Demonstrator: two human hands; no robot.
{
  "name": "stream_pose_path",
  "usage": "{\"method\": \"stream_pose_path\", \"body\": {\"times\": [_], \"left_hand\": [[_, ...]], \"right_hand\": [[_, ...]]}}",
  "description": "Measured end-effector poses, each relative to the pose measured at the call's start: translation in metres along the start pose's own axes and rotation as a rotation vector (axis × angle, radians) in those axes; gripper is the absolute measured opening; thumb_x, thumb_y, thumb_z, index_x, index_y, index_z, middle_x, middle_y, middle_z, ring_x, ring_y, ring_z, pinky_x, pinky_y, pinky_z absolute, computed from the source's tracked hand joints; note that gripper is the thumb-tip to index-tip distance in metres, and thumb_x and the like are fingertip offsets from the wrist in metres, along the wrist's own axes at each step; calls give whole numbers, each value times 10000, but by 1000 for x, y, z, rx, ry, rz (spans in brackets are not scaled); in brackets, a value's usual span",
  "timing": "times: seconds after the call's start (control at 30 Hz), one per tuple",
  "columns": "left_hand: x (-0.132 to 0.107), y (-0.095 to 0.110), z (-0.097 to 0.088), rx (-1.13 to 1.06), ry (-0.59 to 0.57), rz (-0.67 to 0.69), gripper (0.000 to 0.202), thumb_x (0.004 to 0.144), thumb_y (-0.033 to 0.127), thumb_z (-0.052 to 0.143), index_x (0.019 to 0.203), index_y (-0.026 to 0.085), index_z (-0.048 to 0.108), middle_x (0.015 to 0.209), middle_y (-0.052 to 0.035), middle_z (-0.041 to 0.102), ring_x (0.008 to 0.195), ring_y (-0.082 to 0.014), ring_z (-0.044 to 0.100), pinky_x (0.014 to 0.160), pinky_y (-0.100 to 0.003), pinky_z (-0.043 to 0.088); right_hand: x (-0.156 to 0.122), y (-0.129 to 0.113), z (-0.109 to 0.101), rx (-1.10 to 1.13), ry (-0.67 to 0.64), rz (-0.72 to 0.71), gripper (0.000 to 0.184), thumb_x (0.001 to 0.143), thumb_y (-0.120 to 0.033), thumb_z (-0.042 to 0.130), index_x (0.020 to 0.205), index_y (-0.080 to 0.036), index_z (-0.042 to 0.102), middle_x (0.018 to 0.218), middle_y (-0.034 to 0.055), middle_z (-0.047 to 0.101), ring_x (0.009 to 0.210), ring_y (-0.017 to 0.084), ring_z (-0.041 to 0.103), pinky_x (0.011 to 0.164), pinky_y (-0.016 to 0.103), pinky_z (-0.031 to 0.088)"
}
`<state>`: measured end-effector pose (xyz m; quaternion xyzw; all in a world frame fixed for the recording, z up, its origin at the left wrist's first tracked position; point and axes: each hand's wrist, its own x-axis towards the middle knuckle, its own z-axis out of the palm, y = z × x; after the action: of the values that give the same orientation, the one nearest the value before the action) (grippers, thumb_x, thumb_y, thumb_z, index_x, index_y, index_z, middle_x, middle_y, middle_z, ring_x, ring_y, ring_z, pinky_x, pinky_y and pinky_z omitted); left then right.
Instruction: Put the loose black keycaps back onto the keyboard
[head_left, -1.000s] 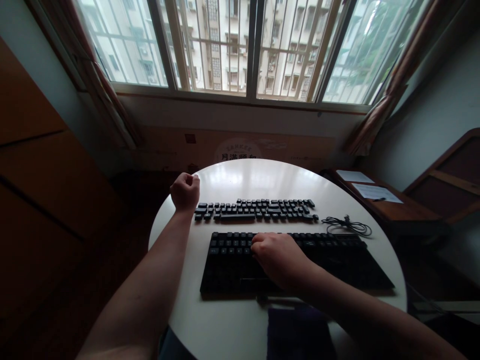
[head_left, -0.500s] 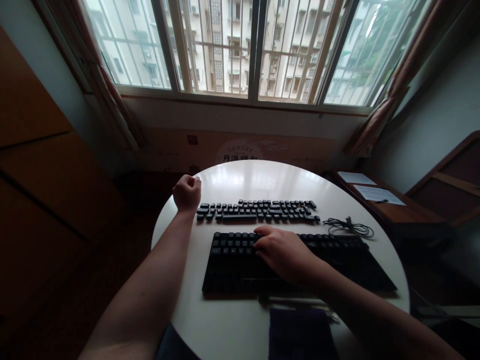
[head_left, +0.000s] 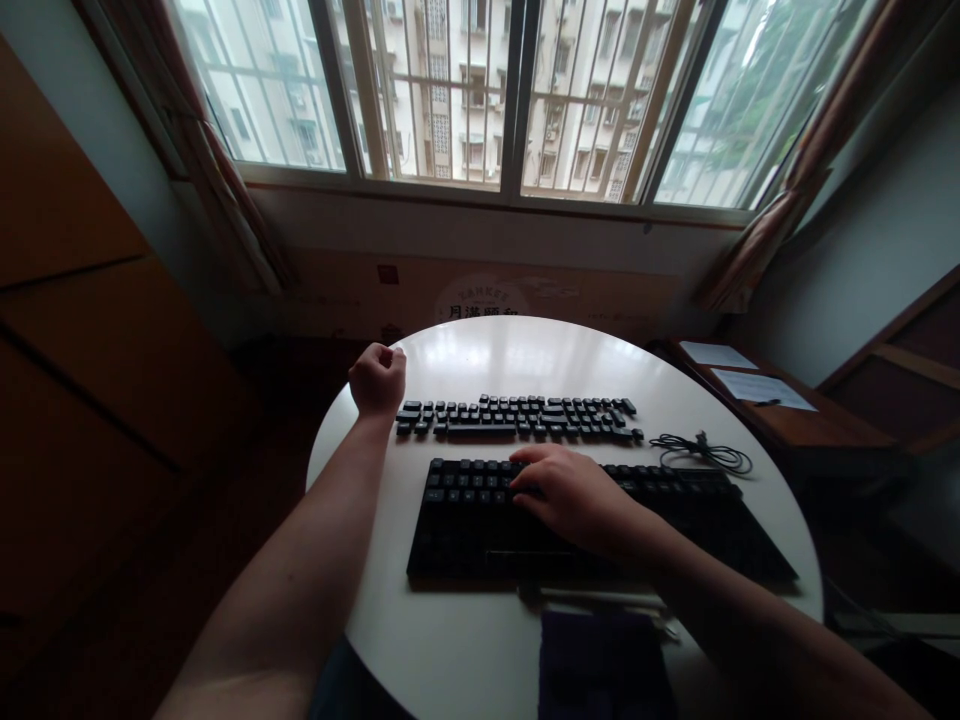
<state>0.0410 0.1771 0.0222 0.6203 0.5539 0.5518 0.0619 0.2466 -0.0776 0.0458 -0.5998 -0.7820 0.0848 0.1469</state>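
A black keyboard [head_left: 457, 545] lies on the round white table [head_left: 442, 650], its upper rows fitted with keycaps and its lower part bare and dark. My right hand [head_left: 566, 490] rests over the upper rows, fingers bent with the tips down at the keys; anything pinched there is hidden. My left hand [head_left: 379, 380] is closed in a fist at the table's left edge, and its inside cannot be seen. Beside that fist, behind the keyboard, loose black keycaps [head_left: 476, 430] are laid out in rows.
A coiled black cable [head_left: 709, 455] lies right of the loose keycaps. In front of the keyboard are a thin pale tool [head_left: 600, 598], partly hidden, and a dark purple cloth-like piece [head_left: 600, 660]. A wooden desk [head_left: 832, 425] with papers [head_left: 765, 390] stands at the right.
The view has shifted slightly. Both hands keep nearly the same place and pose, the left in a fist and the right at the keyboard's upper rows.
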Motion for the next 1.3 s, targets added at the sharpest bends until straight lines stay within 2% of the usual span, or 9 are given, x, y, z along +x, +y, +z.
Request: {"method": "stream_pose_path", "body": {"times": [0.23, 0.43, 0.63, 0.73, 0.83, 1.0, 1.13, 1.3], "left_hand": [[-1, 1, -1, 7, -1, -6, 217, 825, 358, 562, 657, 222, 538, 661, -12, 625, 645, -193, 581, 654, -299, 409], [-1, 1, 0, 9, -4, -11, 216, 820, 354, 569, 651, 224, 536, 659, -13, 627, 647, -196, 584, 651, -295, 410], [0, 1, -1, 17, -4, -12, 215, 825, 360, 567, 659, 226, 538, 662, -10, 622, 646, -196, 582, 655, -295, 412], [0, 0, -1, 14, 6, -4, 217, 824, 362, 566, 657, 227, 535, 665, -13, 623, 646, -196, 580, 650, -296, 409], [2, -2, 1, 4, 11, 9, 212, 819, 362, 566, 658, 226, 541, 660, -14, 626, 643, -196, 579, 653, -300, 407], [2, -2, 3, 9, -2, 2, 216, 815, 368, 564, 653, 227, 539, 658, -13, 624, 643, -197, 579, 648, -302, 403], [2, 0, 1, 9, -2, 2, 217, 815, 366, 563, 651, 226, 535, 653, -11, 619, 632, -193, 571, 640, -300, 397], [2, 1, 0, 6, 12, 7, 225, 824, 375, 561, 659, 222, 544, 647, -5, 614, 636, -189, 579, 643, -295, 395]], "right_hand": [[0, -9, 4, -98, 10, -70, 135, 873, -179, 663, 883, -190, 797, 1255, 64, 681, 1097, 233, 641, 981, 325, 490], [-1, -22, 1, -192, 0, -28, 181, 877, -159, 634, 751, -188, 761, 1133, 69, 726, 1107, 248, 616, 960, 328, 485], [-2, -14, 3, -179, 59, -17, 87, 845, -218, 697, 903, -213, 762, 1246, 66, 680, 1225, 290, 551, 1010, 422, 430], [-2, -11, 3, -186, 64, -44, 92, 867, -202, 670, 853, -220, 760, 1292, 47, 660, 1262, 301, 527, 1002, 441, 425], [-3, -14, 0, -203, 32, -75, 180, 906, -190, 618, 800, -222, 759, 1300, 27, 659, 1286, 331, 513, 992, 475, 423], [-7, -17, -7, -191, -37, -99, 193, 901, -188, 622, 777, -220, 767, 1305, 44, 652, 1300, 371, 497, 1019, 539, 396], [-9, -10, -10, -153, -46, -113, 167, 896, -216, 634, 823, -244, 782, 1353, 46, 619, 1337, 390, 458, 1047, 594, 366], [-7, 3, -18, 22, 36, -155, 175, 931, -238, 596, 925, -244, 770, 1356, 49, 619, 1326, 296, 498, 1086, 492, 405]]}}
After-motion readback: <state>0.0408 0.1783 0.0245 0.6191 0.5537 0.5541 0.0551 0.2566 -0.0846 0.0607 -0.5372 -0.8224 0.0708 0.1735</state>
